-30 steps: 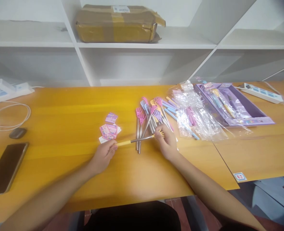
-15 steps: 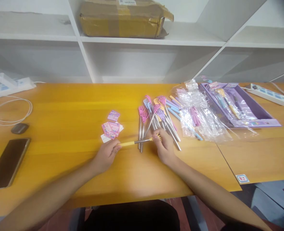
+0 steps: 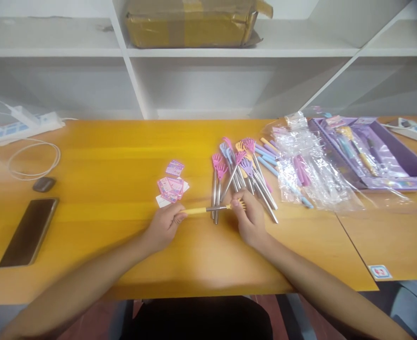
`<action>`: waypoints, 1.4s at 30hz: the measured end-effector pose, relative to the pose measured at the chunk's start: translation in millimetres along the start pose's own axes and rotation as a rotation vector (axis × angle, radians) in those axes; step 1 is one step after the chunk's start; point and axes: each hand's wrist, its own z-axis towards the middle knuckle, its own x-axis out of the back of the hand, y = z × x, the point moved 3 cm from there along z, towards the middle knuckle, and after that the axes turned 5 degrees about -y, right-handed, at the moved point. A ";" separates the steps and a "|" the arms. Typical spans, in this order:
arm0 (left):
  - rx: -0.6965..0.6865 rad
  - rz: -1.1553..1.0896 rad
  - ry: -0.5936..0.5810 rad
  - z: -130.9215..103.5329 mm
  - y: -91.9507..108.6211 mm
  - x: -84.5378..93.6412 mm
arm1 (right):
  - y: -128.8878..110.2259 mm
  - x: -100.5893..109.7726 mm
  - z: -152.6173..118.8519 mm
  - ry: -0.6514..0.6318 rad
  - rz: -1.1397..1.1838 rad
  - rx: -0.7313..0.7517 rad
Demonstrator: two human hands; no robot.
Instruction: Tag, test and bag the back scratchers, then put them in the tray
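Note:
A yellow back scratcher (image 3: 216, 208) with a short metal shaft lies level between my two hands, above the table. My left hand (image 3: 165, 226) is closed round the end of its yellow handle. Fingers of my right hand (image 3: 249, 217) pinch its claw-shaped head, partly covering it. Just behind, several metal rods with pink, blue, orange and purple claw heads (image 3: 246, 166) lie in a loose pile. Left of the pile, small pink and purple printed cards (image 3: 172, 188) are heaped beyond my left hand.
Blue, purple and orange handle tubes (image 3: 267, 159) lie beside clear plastic bags (image 3: 311, 165) and a purple box (image 3: 399, 182) at right. A phone (image 3: 29, 231), a dark small case (image 3: 44, 184) and a power strip (image 3: 28, 127) are at left. White shelves hold a cardboard box (image 3: 190, 28).
The view has shifted, so everything on the table appears farther right. Both hands keep their hold on the yellow back scratcher, with little visible change in its pose.

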 end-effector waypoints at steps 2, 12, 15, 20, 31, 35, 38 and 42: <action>0.012 -0.004 -0.004 0.1 -0.1 -0.4 | -1.6 -0.4 -0.8 0.003 -0.008 0.007; -0.025 -0.113 0.010 7.4 21.8 51.6 | -24.4 39.2 26.4 -0.219 -0.162 0.318; -0.070 -0.034 0.090 15.5 49.0 87.4 | -46.9 62.7 46.5 -0.208 -0.353 0.555; -0.300 0.454 0.250 27.4 122.1 136.4 | -95.8 86.3 77.0 -0.115 -0.529 0.617; -0.442 1.135 0.454 23.1 183.4 123.5 | -144.8 56.0 96.9 -0.040 -0.719 0.725; -0.491 1.219 0.404 31.7 175.4 109.8 | -142.7 47.9 99.4 -0.056 -0.713 0.784; -0.538 1.229 0.453 35.8 174.4 106.5 | -142.7 45.8 98.7 -0.066 -0.704 0.764; -0.502 1.277 0.559 40.7 173.4 101.4 | -138.4 41.7 95.9 -0.095 -0.750 0.707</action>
